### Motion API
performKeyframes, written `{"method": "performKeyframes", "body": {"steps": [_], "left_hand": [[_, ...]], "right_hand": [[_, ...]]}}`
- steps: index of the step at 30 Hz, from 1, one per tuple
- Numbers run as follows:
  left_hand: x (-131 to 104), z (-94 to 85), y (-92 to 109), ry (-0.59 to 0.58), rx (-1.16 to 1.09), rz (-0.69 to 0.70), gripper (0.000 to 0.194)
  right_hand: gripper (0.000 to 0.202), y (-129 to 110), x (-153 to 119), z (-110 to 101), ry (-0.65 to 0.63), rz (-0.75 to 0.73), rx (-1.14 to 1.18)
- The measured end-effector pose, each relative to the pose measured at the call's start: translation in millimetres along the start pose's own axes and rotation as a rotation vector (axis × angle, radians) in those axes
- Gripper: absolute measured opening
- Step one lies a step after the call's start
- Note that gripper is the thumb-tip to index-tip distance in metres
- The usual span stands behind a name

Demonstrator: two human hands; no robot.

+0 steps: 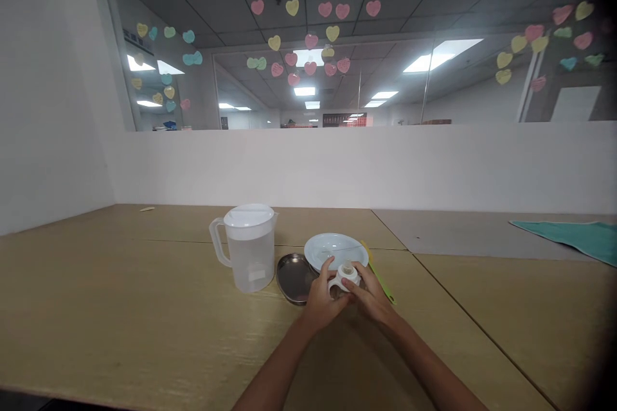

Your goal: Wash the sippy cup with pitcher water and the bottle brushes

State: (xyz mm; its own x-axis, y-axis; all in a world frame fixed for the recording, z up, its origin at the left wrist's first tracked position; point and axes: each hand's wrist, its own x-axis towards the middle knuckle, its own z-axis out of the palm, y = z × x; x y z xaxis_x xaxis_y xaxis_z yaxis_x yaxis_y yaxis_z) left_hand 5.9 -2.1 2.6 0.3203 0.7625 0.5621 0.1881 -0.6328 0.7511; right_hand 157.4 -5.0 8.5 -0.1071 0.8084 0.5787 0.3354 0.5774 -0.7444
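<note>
Both hands meet around a small white bottle top (348,275) with a clear tip and a ring-like handle at its left. My left hand (324,298) grips it from the left, its fingers at the handle. From the right, my right hand (372,292) closes on it, the thumb across its front. Just behind the hands lies a white bowl (314,246) with something clear in it. A dark metal tray (292,277) sits left of the hands, partly under the bowl's edge. The lower part of the held item is hidden by the fingers.
A lidded translucent pitcher (250,257) stands left of the tray, its handle to the left. A green brush-like tool (385,286) with a yellow end lies right of the bowl. On the right is a teal cloth (578,236). A low wall with a window rises behind the table (120,308).
</note>
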Motion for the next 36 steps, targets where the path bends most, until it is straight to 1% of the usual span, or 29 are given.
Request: {"method": "performKeyframes", "body": {"steps": [3, 5, 7, 10, 11, 12, 14, 16, 18, 19, 20, 23, 24, 25, 26, 27, 30, 31, 32, 33, 36], "left_hand": [[0.4, -1.4, 5.7, -0.030, 0.008, 0.007, 0.076], [0.5, -2.5, 8.9, -0.036, 0.028, 0.014, 0.070], [0.3, -3.5, 10.3, -0.036, 0.044, 0.013, 0.067], [-0.4, -3.8, 8.9, -0.036, 0.071, 0.006, 0.069], [-0.6, -3.4, 7.9, -0.032, 0.080, 0.006, 0.069], [-0.8, -2.8, 6.8, -0.026, 0.089, 0.008, 0.069], [-1.1, -1.3, 5.1, -0.016, 0.093, 0.018, 0.068], [-1.1, 0.1, 4.5, -0.018, 0.075, 0.027, 0.066], [-1.0, 0.8, 4.8, -0.019, 0.058, 0.035, 0.062], [-0.9, 0.9, 5.1, -0.015, 0.059, 0.041, 0.060], [-0.8, 0.8, 5.3, -0.009, 0.068, 0.047, 0.059], [-0.6, 0.6, 5.3, 0.011, 0.118, 0.063, 0.057], [-0.7, 0.6, 5.2, 0.015, 0.132, 0.065, 0.057], [-0.8, 0.7, 5.2, 0.019, 0.141, 0.065, 0.057], [-0.9, 0.7, 5.4, 0.022, 0.145, 0.067, 0.057], [-1.2, 0.6, 6.0, 0.023, 0.145, 0.072, 0.056], [-1.9, -0.5, 9.5, 0.009, 0.138, 0.091, 0.049], [-2.1, -1.0, 10.9, 0.001, 0.139, 0.094, 0.046], [-2.3, -1.5, 11.9, -0.003, 0.142, 0.095, 0.045], [-2.3, -1.8, 12.5, -0.004, 0.146, 0.092, 0.045], [-2.1, -1.7, 11.2, 0.002, 0.155, 0.074, 0.045]], "right_hand": [[0.039, 8.6, 2.4, -6.0, -0.015, -0.022, 0.055], [0.041, 16.6, 4.7, -11.0, 0.010, -0.053, 0.076], [0.039, 24.8, 7.0, -17.2, 0.109, -0.055, 0.028], [0.038, 32.7, 8.8, -25.0, 0.316, 0.019, -0.113], [0.039, 33.0, 8.5, -26.0, 0.361, 0.039, -0.141], [0.040, 31.9, 7.5, -25.6, 0.380, 0.042, -0.155], [0.039, 26.4, 4.1, -21.4, 0.354, -0.020, -0.178], [0.036, 20.1, 0.1, -14.6, 0.278, -0.151, -0.241], [0.041, 17.2, -2.5, -9.2, 0.217, -0.255, -0.311], [0.043, 17.7, -2.9, -8.1, 0.220, -0.271, -0.330], [0.043, 19.5, -2.7, -8.4, 0.249, -0.257, -0.335], [0.035, 27.3, -0.4, -15.1, 0.422, -0.124, -0.290], [0.033, 28.9, -0.1, -17.6, 0.462, -0.089, -0.265], [0.032, 29.4, -0.3, -19.4, 0.474, -0.075, -0.237], [0.033, 28.6, -1.1, -20.0, 0.455, -0.083, -0.211], [0.033, 26.8, -2.3, -19.2, 0.406, -0.110, -0.195], [0.035, 18.8, -7.2, -9.9, 0.185, -0.234, -0.228], [0.036, 16.6, -8.5, -5.8, 0.140, -0.264, -0.258], [0.037, 15.0, -9.4, -2.2, 0.124, -0.285, -0.289], [0.037, 14.0, -9.8, 0.8, 0.135, -0.294, -0.313], [0.036, 13.1, -8.5, 4.7, 0.247, -0.286, -0.327]]}}
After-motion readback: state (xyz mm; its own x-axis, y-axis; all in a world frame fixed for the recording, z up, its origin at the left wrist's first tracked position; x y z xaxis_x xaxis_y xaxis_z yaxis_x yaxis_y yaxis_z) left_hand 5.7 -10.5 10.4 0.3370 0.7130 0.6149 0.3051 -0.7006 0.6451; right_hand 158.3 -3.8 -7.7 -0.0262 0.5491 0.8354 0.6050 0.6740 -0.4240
